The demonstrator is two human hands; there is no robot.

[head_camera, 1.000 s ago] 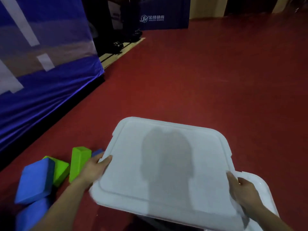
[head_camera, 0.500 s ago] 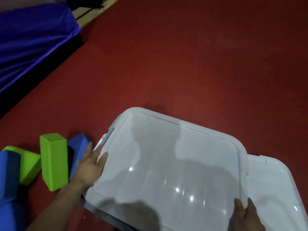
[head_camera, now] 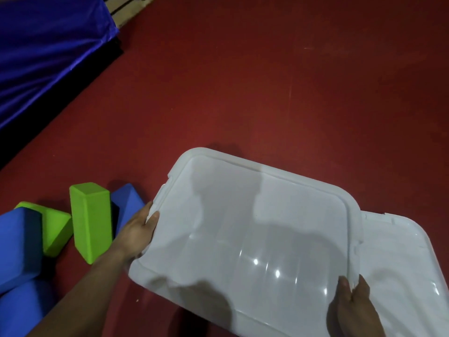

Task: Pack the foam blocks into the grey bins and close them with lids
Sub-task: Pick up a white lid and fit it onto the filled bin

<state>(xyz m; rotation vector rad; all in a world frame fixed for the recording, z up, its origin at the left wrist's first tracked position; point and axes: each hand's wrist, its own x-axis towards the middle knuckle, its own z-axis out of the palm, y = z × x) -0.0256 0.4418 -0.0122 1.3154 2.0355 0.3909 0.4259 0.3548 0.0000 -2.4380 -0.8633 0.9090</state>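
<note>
your left hand [head_camera: 136, 229] grips white lid [head_camera: 243, 227] left edge | your right hand [head_camera: 352, 302] grips its right edge | foam blocks [head_camera: 90, 217] on floor, left

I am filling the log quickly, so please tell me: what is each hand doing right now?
Left hand: holds the left edge of the white lid.
Right hand: holds the same lid at its right edge, thumb on top.

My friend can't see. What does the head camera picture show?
A person's left hand and right hand grip a big white lid by opposite edges over a red floor. Another white lid lies to its right, and green foam blocks and blue foam blocks sit on the floor to its left.
</note>
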